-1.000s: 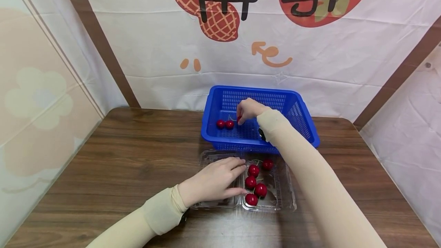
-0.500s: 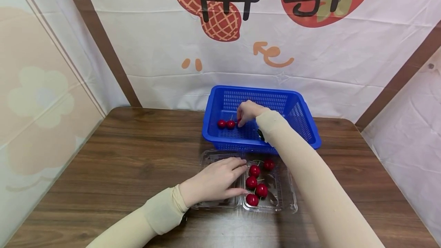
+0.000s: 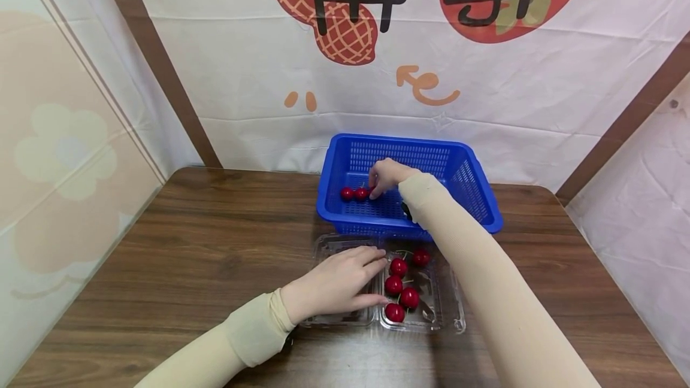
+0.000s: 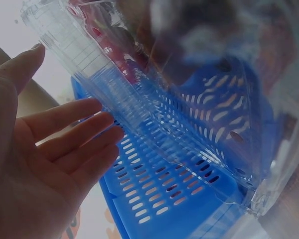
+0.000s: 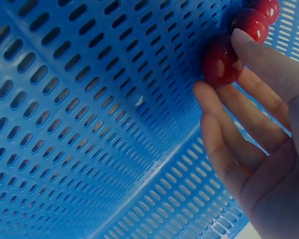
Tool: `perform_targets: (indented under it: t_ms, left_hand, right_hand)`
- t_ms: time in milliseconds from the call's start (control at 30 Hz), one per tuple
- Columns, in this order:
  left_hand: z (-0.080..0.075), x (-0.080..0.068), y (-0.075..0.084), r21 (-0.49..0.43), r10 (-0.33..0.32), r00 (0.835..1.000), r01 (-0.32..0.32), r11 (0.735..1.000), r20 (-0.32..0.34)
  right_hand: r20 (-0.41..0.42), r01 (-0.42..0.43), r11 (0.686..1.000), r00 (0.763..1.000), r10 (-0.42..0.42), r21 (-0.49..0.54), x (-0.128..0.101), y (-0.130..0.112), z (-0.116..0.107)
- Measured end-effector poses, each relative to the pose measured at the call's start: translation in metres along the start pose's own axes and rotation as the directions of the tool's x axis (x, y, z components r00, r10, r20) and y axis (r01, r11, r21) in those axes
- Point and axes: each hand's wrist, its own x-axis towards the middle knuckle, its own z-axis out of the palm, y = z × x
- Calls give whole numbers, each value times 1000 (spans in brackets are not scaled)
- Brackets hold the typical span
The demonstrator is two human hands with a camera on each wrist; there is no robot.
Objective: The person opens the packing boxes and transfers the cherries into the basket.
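nearest me, the left hand (image 3: 334, 285) lies flat with straight fingers on the lid half of the clear tray (image 3: 451, 310), holding nothing, just pressing it to the table (image 3: 205, 256). right at its 3 o'clock, touching distance from the fingertips, five cherries (image 3: 399, 285) sit in the tray's other half, strung roughly from 6 to 12.

further off, at the tray's 12 o'clock and touching its far edge, stands the blue basket (image 3: 474, 196). the right hand (image 3: 389, 176) reaches down into it, fingers curled round a cherry (image 5: 220, 65) at their tips; whether it is gripped or only touched i can't quite tell, it looks pinched. two more cherries (image 3: 353, 193) lie at the hand's 9 o'clock, in a row running 3 to 9. the right hand is much the nearer to them.
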Motion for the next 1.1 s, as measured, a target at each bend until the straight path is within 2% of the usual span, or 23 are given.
perform_targets:
  t_ms: [400, 667, 900, 1100]
  left_hand:
    - [-2, 0, 0, 4, -7, 1000, 7, 1000, 15]
    - [-1, 0, 1, 4, -5, 1000, 5, 1000, 7]
    - [1, 0, 1, 3, -5, 1000, 5, 1000, -1]
    - [0, 1, 1, -7, -17, 1000, 17, 1000, 18]
  right_hand:
    - [16, 13, 1000, 1000, -13, 12, -3, -1, -5]
    - [29, -7, 1000, 1000, 7, 4, -3, 3, -6]
    - [-2, 42, 999, 999, -42, -28, -16, 0, -22]
    - [-42, 64, 997, 997, -66, -45, -27, -2, -39]
